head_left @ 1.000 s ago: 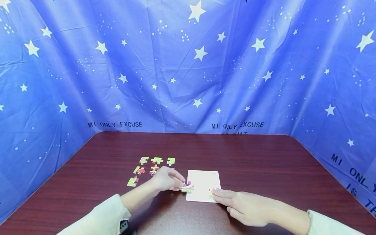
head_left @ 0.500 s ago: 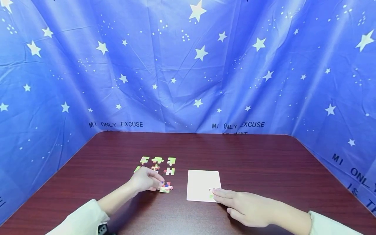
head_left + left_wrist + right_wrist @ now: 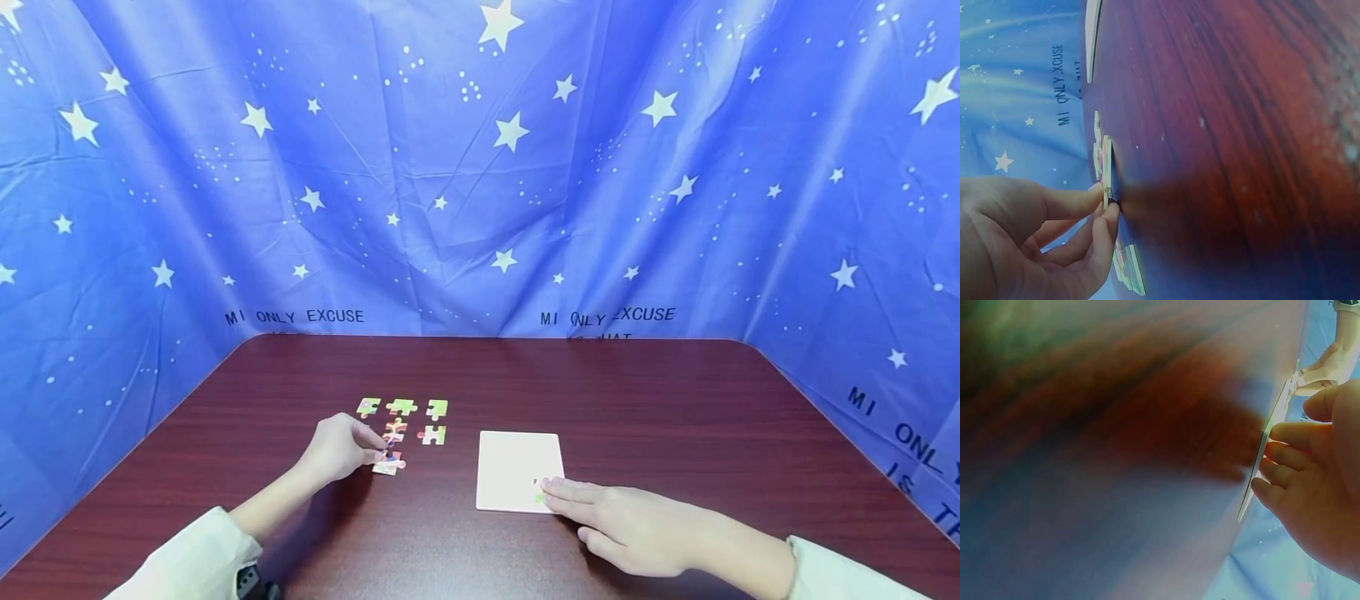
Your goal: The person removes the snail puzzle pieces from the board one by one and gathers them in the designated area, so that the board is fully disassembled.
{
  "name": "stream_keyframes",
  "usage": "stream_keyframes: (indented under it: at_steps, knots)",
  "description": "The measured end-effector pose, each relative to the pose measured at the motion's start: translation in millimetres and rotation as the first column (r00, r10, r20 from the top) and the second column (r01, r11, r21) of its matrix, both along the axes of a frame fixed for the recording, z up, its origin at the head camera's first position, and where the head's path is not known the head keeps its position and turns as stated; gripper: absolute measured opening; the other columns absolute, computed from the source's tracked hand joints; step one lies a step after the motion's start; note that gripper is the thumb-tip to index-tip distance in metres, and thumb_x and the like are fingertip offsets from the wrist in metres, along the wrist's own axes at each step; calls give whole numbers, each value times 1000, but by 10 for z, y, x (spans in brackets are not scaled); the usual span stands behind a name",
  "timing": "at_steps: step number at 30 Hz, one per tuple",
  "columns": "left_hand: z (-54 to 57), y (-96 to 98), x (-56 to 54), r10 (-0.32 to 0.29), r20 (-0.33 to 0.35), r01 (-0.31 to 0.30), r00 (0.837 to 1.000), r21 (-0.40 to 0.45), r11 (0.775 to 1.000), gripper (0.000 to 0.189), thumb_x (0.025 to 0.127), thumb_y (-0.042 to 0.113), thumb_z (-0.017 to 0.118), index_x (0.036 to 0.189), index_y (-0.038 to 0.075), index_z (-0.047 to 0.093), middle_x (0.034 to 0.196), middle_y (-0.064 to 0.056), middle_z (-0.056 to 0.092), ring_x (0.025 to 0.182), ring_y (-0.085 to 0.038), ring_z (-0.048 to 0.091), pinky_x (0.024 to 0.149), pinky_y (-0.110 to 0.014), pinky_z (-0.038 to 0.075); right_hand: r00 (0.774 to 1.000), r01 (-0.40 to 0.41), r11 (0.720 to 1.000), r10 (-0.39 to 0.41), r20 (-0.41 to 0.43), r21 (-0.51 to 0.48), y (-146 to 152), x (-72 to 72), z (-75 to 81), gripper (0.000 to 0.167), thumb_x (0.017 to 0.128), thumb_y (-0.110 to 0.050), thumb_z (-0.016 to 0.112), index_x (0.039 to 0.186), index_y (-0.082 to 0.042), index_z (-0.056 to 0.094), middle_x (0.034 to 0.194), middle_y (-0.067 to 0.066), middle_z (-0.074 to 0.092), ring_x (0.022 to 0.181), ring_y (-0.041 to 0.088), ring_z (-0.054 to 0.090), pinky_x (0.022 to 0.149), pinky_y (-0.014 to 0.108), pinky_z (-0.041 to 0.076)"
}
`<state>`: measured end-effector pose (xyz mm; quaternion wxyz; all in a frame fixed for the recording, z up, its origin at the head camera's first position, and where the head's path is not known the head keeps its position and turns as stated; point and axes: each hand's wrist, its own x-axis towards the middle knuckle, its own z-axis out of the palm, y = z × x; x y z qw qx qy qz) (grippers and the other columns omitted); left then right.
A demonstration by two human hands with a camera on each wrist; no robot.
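Note:
My left hand (image 3: pixel 333 450) pinches a jigsaw puzzle piece (image 3: pixel 388 465), red, blue and green, between thumb and fingers. In the left wrist view the piece (image 3: pixel 1108 164) is seen edge-on, low over the table. It is at the front of a group of loose puzzle pieces, close to a red one (image 3: pixel 395 430). My right hand (image 3: pixel 637 529) lies with extended fingers on the lower right corner of a white square board (image 3: pixel 510 462). A mostly hidden puzzle piece (image 3: pixel 538 497) shows green beside those fingertips. The right wrist view shows the fingers along the board's edge (image 3: pixel 1264 442).
Several more puzzle pieces lie behind the left hand, among them a green one (image 3: pixel 402 407) and a pink one (image 3: pixel 432 435). Dark red wood grain marks the table (image 3: pixel 637 408). A blue starry curtain (image 3: pixel 450 167) hangs around its far side and flanks.
My left hand has carried the puzzle piece leftward, away from the board's left edge and over to the loose pieces. My right hand has stayed in place on the board.

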<state>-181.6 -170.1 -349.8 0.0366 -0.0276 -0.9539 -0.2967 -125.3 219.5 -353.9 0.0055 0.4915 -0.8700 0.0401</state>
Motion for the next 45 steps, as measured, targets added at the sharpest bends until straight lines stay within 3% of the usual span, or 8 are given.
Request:
stream_keyframes:
  at_steps: [8,14,19,24,38,45]
  knots:
    - [-28,-16,-2,-14,-112,7,994,-68,998,8,71,4,79,73,12,78,86,-8,76,85,-23,69,71,-35,55,1000,14,1000,-14,11,2,5,18,5,44,104,-24,36,146,-13,41,153,6,41,139,19,43,104,35,47]
    - [-40,-1,30,-28,-171,11,985,-103,995,9,69,2,78,73,10,79,86,-10,76,88,-27,70,76,-38,56,999,25,1000,-25,32,1,5,32,-6,44,104,-25,36,146,-13,42,153,6,41,139,19,42,105,35,46]
    - [-36,23,56,-17,-174,-8,985,-139,990,11,68,1,79,72,12,78,85,-7,75,79,-21,70,62,-32,54,999,19,1000,-18,32,-18,4,38,-22,43,103,-23,37,145,-13,42,152,6,42,139,20,43,104,35,46]
    - [-60,49,57,16,-152,-37,988,-138,990,11,69,1,79,70,12,77,74,-1,74,67,-12,66,54,-28,50,1000,17,1000,-16,17,-22,12,41,-37,43,104,-24,36,146,-14,42,152,5,42,139,19,43,104,35,47]
    - [-54,79,84,28,-176,-54,984,-144,988,12,69,0,76,68,12,75,68,-1,72,62,-11,61,53,-30,48,999,21,1000,-20,28,-22,18,33,-31,44,104,-24,36,146,-14,41,152,5,42,139,19,42,105,34,46]
    - [-10,68,71,7,-178,-36,984,-159,987,7,72,2,75,72,10,77,75,-4,74,69,-15,65,60,-31,52,999,32,998,-31,24,-50,23,49,-47,44,104,-26,36,146,-15,41,153,3,41,139,19,42,105,34,46]
